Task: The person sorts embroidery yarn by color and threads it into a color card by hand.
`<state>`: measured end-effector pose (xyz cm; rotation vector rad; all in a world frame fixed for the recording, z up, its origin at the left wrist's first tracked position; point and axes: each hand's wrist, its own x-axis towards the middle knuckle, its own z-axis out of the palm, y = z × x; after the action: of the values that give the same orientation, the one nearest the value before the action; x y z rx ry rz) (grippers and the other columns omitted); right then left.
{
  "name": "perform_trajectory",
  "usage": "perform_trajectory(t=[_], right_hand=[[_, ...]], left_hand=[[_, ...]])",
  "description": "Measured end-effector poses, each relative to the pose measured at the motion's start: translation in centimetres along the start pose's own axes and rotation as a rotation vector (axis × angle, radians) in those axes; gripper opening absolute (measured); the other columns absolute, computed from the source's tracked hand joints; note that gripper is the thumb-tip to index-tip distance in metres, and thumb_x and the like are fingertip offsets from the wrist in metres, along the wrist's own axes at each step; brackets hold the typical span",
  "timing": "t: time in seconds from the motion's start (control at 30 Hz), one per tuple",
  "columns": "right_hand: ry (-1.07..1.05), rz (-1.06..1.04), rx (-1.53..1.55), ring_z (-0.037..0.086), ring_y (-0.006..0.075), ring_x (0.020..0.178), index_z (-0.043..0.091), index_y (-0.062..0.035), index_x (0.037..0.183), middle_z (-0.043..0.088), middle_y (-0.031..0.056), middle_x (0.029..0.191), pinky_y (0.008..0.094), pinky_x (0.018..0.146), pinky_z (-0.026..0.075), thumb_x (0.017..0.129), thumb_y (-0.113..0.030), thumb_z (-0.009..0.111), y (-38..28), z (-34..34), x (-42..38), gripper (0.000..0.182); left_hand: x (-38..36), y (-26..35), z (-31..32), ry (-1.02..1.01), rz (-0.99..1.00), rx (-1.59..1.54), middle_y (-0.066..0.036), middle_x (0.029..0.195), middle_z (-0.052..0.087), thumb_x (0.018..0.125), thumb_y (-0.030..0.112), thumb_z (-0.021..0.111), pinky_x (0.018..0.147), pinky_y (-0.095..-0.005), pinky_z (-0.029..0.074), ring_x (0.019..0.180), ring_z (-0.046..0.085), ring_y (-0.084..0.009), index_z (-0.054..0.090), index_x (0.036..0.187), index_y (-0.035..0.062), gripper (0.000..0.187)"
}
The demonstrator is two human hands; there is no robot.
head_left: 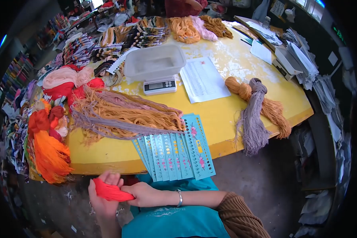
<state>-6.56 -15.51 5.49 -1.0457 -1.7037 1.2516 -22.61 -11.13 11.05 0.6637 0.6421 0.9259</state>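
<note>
A bundle of red thread (110, 190) lies across the palm of my left hand (103, 200), whose fingers curl up behind it. My right hand (146, 194), with a silver bangle at the wrist, is closed round the bundle's right end. Both hands are in front of the yellow table's (226, 137) near edge. Fanned blue cards with holes (199, 146) overhang that edge. Long orange and mauve threads (127, 113) stretch over the table behind them. Orange thread (51, 152) hangs at the left corner.
A translucent tub (154, 61) rests on a digital scale (160, 87), beside a printed sheet (204, 79). Mauve (254, 115) and tan skeins (275, 113) hang over the right front edge. Papers (301, 59) are piled at the right. Another person (182, 7) is at the far side.
</note>
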Motion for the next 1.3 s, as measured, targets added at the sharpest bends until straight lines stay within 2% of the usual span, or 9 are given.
perform_trajectory(t=[0.2, 0.37, 0.47, 0.63, 0.73, 0.83, 0.9, 0.93, 1.3], right_hand=[[0.052, -0.171, -0.015, 0.057, 0.0370, 0.103, 0.053, -0.0028, 0.120, 0.061, 0.0204, 0.109, 0.0449, 0.088, 0.048, 0.076, -0.014, 0.069, 0.0, 0.2, 0.1, 0.049], [0.113, -0.255, -0.048, 0.055, 0.0352, 0.108, 0.051, -0.0022, 0.126, 0.059, 0.0191, 0.117, 0.0432, 0.092, 0.047, 0.078, -0.014, 0.068, 0.0, 0.0, 0.5, 0.052], [0.103, -0.180, -0.013, 0.057, 0.0333, 0.106, 0.055, -0.0029, 0.122, 0.062, 0.0162, 0.114, 0.0417, 0.090, 0.048, 0.080, -0.013, 0.066, 0.0, -0.5, 0.3, 0.044], [0.091, -0.123, 0.044, 0.063, 0.0313, 0.092, 0.062, -0.0048, 0.109, 0.066, 0.0132, 0.102, 0.0395, 0.079, 0.052, 0.083, -0.012, 0.062, 0.6, -0.8, 0.4, 0.027], [0.115, -0.162, 0.073, 0.064, 0.0320, 0.084, 0.063, -0.0046, 0.104, 0.067, 0.0139, 0.096, 0.0396, 0.074, 0.052, 0.083, -0.012, 0.061, 1.0, -0.3, 0.9, 0.022], [0.066, -0.124, 0.083, 0.064, 0.0326, 0.081, 0.064, -0.0039, 0.101, 0.067, 0.0149, 0.091, 0.0391, 0.072, 0.052, 0.084, -0.012, 0.061, 0.7, -0.7, 1.1, 0.019], [0.050, -0.103, 0.069, 0.065, 0.0318, 0.085, 0.064, -0.0030, 0.103, 0.067, 0.0146, 0.095, 0.0379, 0.075, 0.052, 0.085, -0.012, 0.061, 0.5, -1.3, 1.2, 0.020], [0.041, -0.082, 0.053, 0.066, 0.0310, 0.089, 0.064, -0.0021, 0.104, 0.067, 0.0143, 0.099, 0.0367, 0.078, 0.053, 0.086, -0.011, 0.061, 0.5, -1.5, 1.3, 0.020], [0.304, 0.151, 0.485, 0.058, 0.0041, 0.072, 0.066, -0.0017, 0.099, 0.067, 0.0011, 0.083, 0.0203, 0.063, 0.047, 0.092, -0.010, 0.061, 1.3, -3.4, 2.2, 0.012]], left_hand=[[0.1, 3.1, -1.3, 0.305, 0.134, -0.226, -0.003, 0.089, 0.066, 0.097, 0.035, 0.051, 0.089, -0.0407, 0.048, 0.090, 0.063, -0.0206, 0.058, 0.117, 0.0042, 0.038], [-0.8, 7.5, -2.9, -0.340, 0.252, -0.195, -0.005, 0.104, 0.062, 0.100, 0.035, 0.040, 0.093, -0.0444, 0.046, 0.104, 0.058, -0.0209, 0.053, 0.124, 0.0032, 0.042], [1.4, 5.6, -6.8, 0.328, 0.289, 0.573, -0.016, 0.117, 0.059, 0.099, 0.029, 0.044, 0.097, -0.0403, 0.044, 0.114, 0.055, -0.0229, 0.053, 0.121, -0.0014, 0.039], [0.0, 7.4, -7.0, 0.374, 0.282, 0.358, -0.011, 0.079, 0.065, 0.098, 0.030, 0.047, 0.083, -0.0369, 0.049, 0.074, 0.061, -0.0214, 0.058, 0.101, 0.0017, 0.031], [-1.4, 10.4, -7.5, -0.106, 0.237, -0.110, 0.000, 0.064, 0.048, 0.098, 0.039, 0.045, 0.069, -0.0343, 0.045, 0.056, 0.045, -0.0172, 0.058, 0.103, 0.0059, 0.036], [-0.7, 9.3, -0.9, 0.445, 0.279, -0.221, 0.000, 0.074, 0.055, 0.098, 0.041, 0.047, 0.088, -0.0371, 0.049, 0.068, 0.053, -0.0164, 0.058, 0.112, 0.0046, 0.041], [1.0, 6.7, -7.4, 0.198, 0.057, -0.110, -0.002, 0.083, 0.062, 0.097, 0.037, 0.050, 0.096, -0.0390, 0.047, 0.080, 0.060, -0.0172, 0.059, 0.114, 0.0042, 0.038], [1.0, 5.8, -6.4, 0.521, -0.032, -0.221, -0.005, 0.091, 0.065, 0.097, 0.033, 0.051, 0.092, -0.0390, 0.049, 0.088, 0.061, -0.0175, 0.060, 0.109, 0.0044, 0.032], [3.9, -0.7, -1.4, -0.002, -0.024, 0.030, -0.024, 0.132, 0.051, 0.097, 0.019, 0.048, 0.103, -0.0486, 0.040, 0.127, 0.046, -0.0326, 0.050, 0.124, -0.0063, 0.037]])
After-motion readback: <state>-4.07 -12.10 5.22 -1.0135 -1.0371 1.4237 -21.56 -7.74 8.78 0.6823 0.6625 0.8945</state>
